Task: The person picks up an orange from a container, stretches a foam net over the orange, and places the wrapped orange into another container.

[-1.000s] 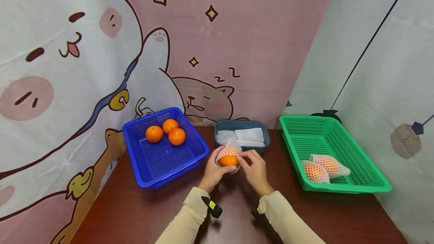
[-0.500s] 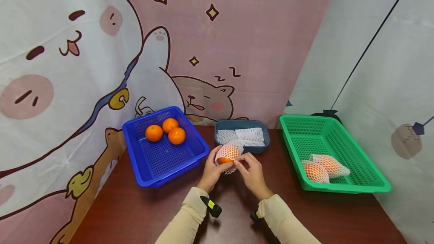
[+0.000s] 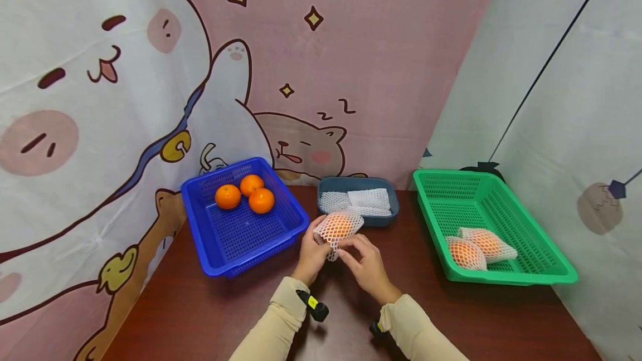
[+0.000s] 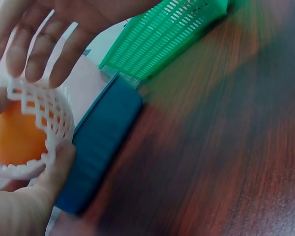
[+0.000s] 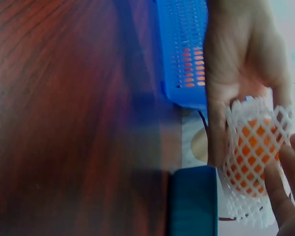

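An orange (image 4: pixel 17 135) is sitting inside a white foam net (image 3: pixel 341 226).
Above the worktop's (image 3: pixel 346 327) middle, just in front of the blue-grey tray (image 3: pixel 373 220) at its back edge, the left hand (image 3: pixel 311 253) is gripping the netted orange while the right hand (image 3: pixel 368 266) is pinching the net's rim. Three bare oranges (image 3: pixel 261 201) are lying in the blue basket (image 3: pixel 246 235) toward the worktop's left edge.

Curtained-off indoor work corner; kind of room beyond it cannot be told. Creased cartoon-print cloth (image 3: pixel 371 66) across top of frame, pale cloth (image 3: pixel 562 105) at right, hung close around wood-grain counter (image 3: pixel 200 316). Blue plastic basket (image 3: pixel 236 241) left of centre, green plastic basket (image 3: pixel 456 205) lower right, suggest tabletop workstation.
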Tool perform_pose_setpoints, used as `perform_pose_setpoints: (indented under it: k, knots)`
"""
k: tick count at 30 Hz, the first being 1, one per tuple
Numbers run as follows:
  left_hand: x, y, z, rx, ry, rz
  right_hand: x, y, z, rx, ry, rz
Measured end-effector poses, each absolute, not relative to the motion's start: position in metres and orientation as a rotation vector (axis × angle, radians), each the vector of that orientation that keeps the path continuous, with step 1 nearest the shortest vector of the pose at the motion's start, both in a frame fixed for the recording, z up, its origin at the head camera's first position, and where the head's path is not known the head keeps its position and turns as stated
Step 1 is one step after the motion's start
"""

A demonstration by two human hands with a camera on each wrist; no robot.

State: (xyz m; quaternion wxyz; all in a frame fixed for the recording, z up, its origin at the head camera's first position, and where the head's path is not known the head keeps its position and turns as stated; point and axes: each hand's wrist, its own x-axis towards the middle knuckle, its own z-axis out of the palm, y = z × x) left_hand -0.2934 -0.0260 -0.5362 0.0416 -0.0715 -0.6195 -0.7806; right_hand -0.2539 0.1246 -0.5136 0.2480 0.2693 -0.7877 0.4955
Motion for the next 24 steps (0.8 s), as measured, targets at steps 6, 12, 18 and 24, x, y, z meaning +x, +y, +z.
perform_pose_setpoints:
  k: [6, 12, 18, 24]
  knots:
    - [-0.292, -0.031, -0.535, -0.247, -1.906, -2.577, -0.243, 0.14, -0.472, 0.656, -2.06, 1.316]
    - [-0.288, -0.038, -0.532, -0.326, -1.836, -2.877, -0.272, 0.176, -0.47, 0.752, -2.346, 1.318]
    - [-0.284, -0.037, -0.536, -0.486, -1.747, -3.025, -0.289, 0.188, -0.485, 1.004, -2.567, 1.405]
    - [-0.285, -0.034, -0.538, -0.52, -1.754, -3.06, -0.286, 0.184, -0.491, 1.062, -2.535, 1.492]
